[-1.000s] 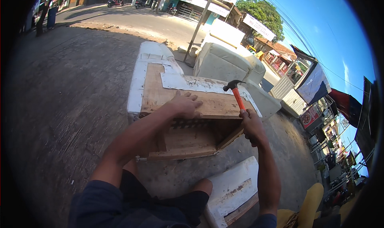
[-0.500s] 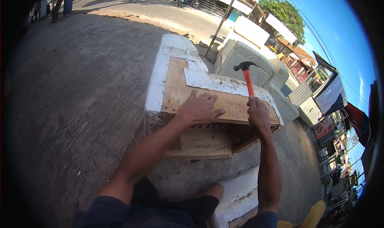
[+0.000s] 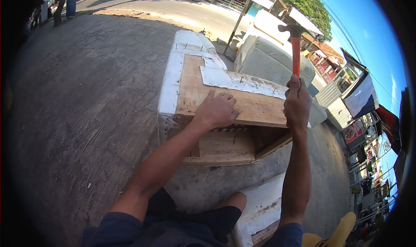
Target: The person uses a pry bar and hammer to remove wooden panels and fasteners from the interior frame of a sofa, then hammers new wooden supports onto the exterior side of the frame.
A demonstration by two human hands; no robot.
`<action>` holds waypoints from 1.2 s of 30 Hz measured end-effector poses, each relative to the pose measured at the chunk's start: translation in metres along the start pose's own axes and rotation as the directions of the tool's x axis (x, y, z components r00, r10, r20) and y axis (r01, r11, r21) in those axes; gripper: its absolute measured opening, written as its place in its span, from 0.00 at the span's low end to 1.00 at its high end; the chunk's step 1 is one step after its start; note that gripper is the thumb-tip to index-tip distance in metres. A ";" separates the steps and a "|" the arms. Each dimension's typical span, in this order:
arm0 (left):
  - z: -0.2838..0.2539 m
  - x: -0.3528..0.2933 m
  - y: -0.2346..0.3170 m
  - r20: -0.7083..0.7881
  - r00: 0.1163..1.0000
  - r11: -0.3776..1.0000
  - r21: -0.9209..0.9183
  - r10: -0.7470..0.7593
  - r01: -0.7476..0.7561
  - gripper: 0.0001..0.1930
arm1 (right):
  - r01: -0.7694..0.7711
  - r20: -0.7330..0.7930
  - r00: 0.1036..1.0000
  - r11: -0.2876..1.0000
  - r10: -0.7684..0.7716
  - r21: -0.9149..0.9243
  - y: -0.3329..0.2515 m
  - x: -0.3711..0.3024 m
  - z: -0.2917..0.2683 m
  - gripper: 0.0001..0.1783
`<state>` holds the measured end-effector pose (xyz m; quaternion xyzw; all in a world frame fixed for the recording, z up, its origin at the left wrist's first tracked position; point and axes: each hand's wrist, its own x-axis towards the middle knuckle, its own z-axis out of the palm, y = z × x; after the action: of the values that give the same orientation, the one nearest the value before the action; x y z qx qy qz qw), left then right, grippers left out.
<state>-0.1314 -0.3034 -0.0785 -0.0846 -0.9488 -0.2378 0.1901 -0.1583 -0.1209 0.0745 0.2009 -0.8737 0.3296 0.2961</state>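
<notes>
My right hand (image 3: 298,100) grips the orange handle of a claw hammer (image 3: 296,52), its dark head raised above the far right end of a wooden furniture frame (image 3: 255,106). My left hand (image 3: 216,109) rests on the bare wood panel of that frame, fingers laid on the surface and thumb apart, holding nothing I can see. White covering material (image 3: 236,83) with a torn edge lies along the panel's back and left side. Several nails stick up from the white parts. Below the panel, the frame is hollow.
Behind the frame stands a large pale upholstered piece (image 3: 271,58), next to a thin pole (image 3: 240,21). Another white padded piece (image 3: 260,206) lies by my right leg, with something yellow (image 3: 342,229) farther right. Concrete ground (image 3: 99,104) spreads left; a road runs beyond.
My right hand has lifted the hammer higher and moved it to the right. The left hand stays on the wood panel, its fingers slightly more bent. The view has shifted a little.
</notes>
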 end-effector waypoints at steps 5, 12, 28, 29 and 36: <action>-0.003 0.007 -0.005 -0.023 1.000 0.999 -0.051 -0.008 0.006 0.26 | 0.176 0.219 0.971 0.898 -0.092 -0.403 0.040 0.015 0.053 0.25; 0.006 0.000 -0.006 -0.030 0.999 0.999 -0.042 -0.027 0.026 0.24 | -0.150 0.085 0.988 0.942 0.130 0.301 -0.028 0.009 -0.001 0.28; 0.003 0.005 0.002 -0.094 0.996 0.997 -0.071 0.010 -0.017 0.21 | 0.259 0.418 0.908 0.825 -0.029 -0.503 0.067 0.029 0.051 0.33; 0.001 0.003 -0.005 -0.094 0.996 0.998 -0.062 -0.004 -0.002 0.21 | 0.127 0.463 0.875 0.860 0.138 -0.495 0.044 0.020 0.052 0.33; 0.010 0.004 0.003 -0.142 0.990 0.998 -0.065 0.005 -0.014 0.21 | 0.063 -0.147 0.989 0.975 -0.032 0.213 0.010 0.028 0.036 0.32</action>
<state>-0.1373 -0.2954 -0.0840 -0.0782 -0.9241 -0.2736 0.2552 -0.1979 -0.1436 0.0661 0.2289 -0.8039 0.4294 0.3420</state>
